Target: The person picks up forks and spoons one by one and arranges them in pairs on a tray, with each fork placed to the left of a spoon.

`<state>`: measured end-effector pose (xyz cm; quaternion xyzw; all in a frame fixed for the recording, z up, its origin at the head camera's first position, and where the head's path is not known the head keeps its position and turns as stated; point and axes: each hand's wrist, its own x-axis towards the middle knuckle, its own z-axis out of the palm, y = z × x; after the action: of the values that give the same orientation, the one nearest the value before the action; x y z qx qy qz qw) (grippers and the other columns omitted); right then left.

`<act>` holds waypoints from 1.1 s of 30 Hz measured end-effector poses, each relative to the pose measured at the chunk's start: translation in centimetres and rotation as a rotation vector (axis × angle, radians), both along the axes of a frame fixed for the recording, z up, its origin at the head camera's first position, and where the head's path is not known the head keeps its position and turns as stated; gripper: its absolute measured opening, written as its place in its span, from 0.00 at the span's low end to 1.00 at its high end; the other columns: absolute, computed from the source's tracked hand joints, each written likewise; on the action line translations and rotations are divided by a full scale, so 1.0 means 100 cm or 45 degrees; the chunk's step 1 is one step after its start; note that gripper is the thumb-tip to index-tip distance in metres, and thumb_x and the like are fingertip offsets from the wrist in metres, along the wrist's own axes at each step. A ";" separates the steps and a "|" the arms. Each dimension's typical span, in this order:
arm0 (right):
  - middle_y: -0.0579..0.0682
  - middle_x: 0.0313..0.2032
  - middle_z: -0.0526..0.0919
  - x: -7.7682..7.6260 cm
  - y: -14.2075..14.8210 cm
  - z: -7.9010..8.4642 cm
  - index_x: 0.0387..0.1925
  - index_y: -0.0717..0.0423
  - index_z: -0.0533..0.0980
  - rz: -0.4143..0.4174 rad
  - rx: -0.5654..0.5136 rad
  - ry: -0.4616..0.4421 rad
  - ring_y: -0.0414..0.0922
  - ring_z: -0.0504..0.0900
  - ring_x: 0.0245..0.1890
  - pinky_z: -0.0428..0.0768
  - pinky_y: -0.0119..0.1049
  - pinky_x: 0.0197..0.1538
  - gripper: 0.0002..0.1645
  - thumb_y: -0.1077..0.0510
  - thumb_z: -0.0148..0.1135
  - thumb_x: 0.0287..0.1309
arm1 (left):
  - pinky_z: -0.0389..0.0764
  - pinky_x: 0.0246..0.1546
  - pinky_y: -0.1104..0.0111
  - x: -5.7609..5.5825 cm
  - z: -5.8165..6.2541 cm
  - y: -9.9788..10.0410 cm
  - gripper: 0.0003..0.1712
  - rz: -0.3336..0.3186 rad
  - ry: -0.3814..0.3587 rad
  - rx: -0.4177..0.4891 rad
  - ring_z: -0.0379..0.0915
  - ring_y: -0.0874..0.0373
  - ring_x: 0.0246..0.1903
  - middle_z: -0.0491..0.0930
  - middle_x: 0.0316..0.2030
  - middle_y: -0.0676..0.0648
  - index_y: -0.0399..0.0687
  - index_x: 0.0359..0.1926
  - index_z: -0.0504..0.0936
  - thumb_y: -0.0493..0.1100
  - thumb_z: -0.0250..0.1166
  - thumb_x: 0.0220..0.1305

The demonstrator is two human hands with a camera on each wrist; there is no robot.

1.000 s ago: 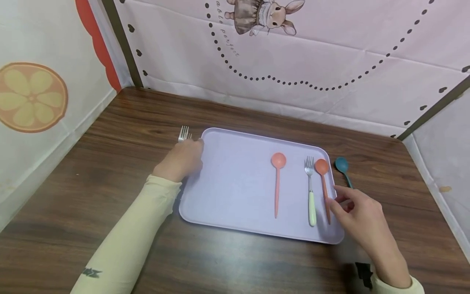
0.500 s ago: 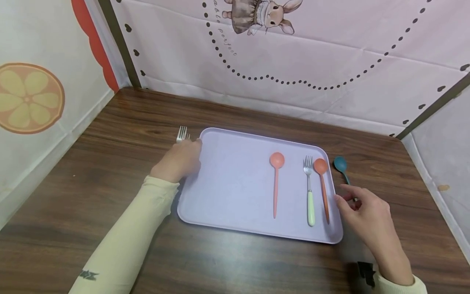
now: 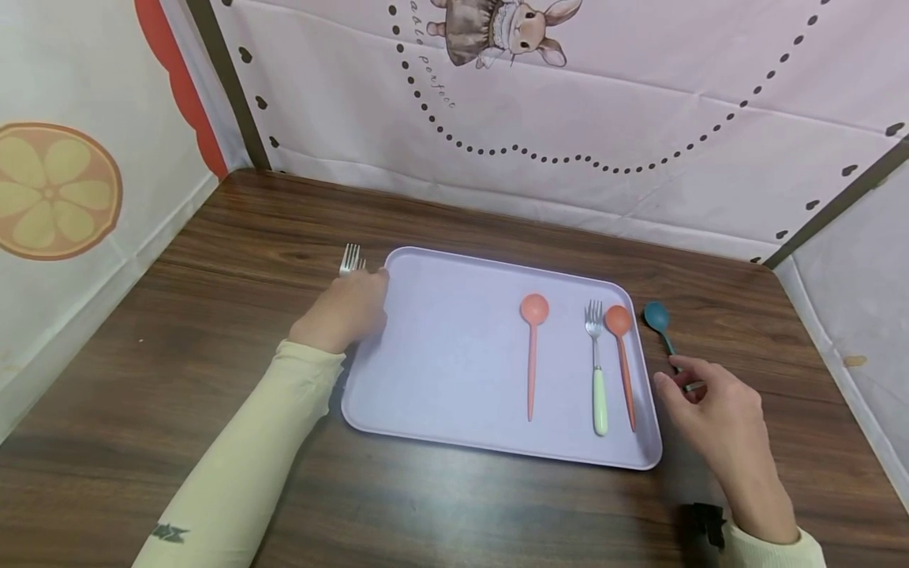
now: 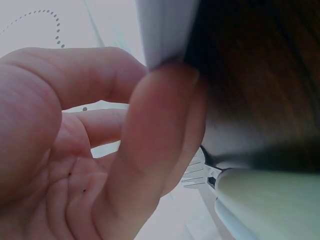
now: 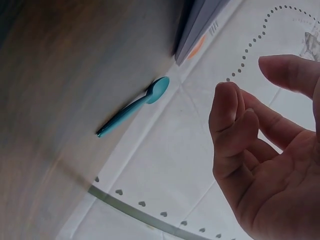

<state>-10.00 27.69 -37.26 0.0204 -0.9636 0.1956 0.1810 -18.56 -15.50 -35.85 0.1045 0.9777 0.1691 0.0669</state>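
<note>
A pale lavender tray (image 3: 440, 347) lies on the table. Its left rim (image 4: 165, 30) is pinched between the thumb and fingers of my left hand (image 3: 343, 312). Just beyond that hand, fork tines (image 3: 351, 259) stick out; the left wrist view also shows a light green handle (image 4: 265, 200) beside them. My right hand (image 3: 724, 422) hovers past the tray's right edge, thumb apart from loosely bent fingers, holding nothing. A teal spoon (image 3: 656, 315) lies on the table there, its handle partly hidden by that hand in the head view but fully seen in the right wrist view.
On the tray lie a pink spoon (image 3: 534, 309), a fork (image 3: 600, 402) with a light green handle, and an orange-red spoon (image 3: 619, 319) near the right rim. Printed cloth walls (image 3: 497, 189) bound the wooden table (image 3: 284, 213) at the back and sides.
My right hand has drawn away from the tray's right rim, outward to the right, over the teal spoon's handle. The left hand keeps its place at the left rim.
</note>
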 end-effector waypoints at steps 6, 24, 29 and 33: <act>0.55 0.33 0.85 0.000 0.005 0.001 0.50 0.65 0.83 -0.049 -0.004 -0.019 0.49 0.80 0.30 0.71 0.36 0.24 0.21 0.54 0.68 0.60 | 0.79 0.34 0.52 0.001 0.001 0.001 0.22 0.000 0.007 -0.005 0.73 0.41 0.35 0.76 0.37 0.32 0.23 0.57 0.71 0.29 0.53 0.63; 0.63 0.38 0.86 -0.003 0.023 -0.002 0.51 0.70 0.80 -0.128 -0.004 -0.107 0.57 0.84 0.35 0.73 0.48 0.35 0.25 0.53 0.65 0.62 | 0.78 0.32 0.55 -0.001 0.000 0.001 0.27 0.000 -0.031 0.000 0.73 0.41 0.35 0.75 0.41 0.31 0.22 0.64 0.66 0.30 0.52 0.65; 0.68 0.44 0.84 -0.004 0.033 -0.003 0.55 0.73 0.76 -0.136 0.014 -0.227 0.63 0.84 0.40 0.74 0.59 0.41 0.29 0.51 0.62 0.66 | 0.78 0.30 0.56 -0.001 0.001 0.001 0.29 -0.009 -0.031 0.003 0.73 0.41 0.34 0.75 0.40 0.30 0.21 0.66 0.65 0.29 0.52 0.64; 0.70 0.46 0.83 -0.005 0.041 -0.003 0.57 0.74 0.74 -0.142 0.026 -0.312 0.65 0.83 0.44 0.74 0.63 0.44 0.31 0.49 0.60 0.68 | 0.77 0.27 0.58 -0.001 0.002 0.002 0.28 -0.006 -0.042 0.010 0.73 0.42 0.32 0.75 0.39 0.31 0.21 0.65 0.65 0.29 0.52 0.65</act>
<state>-10.45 31.80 -37.60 -0.0554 -0.9801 0.1763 0.0725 -18.65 -15.35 -35.69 0.1044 0.9756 0.1743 0.0832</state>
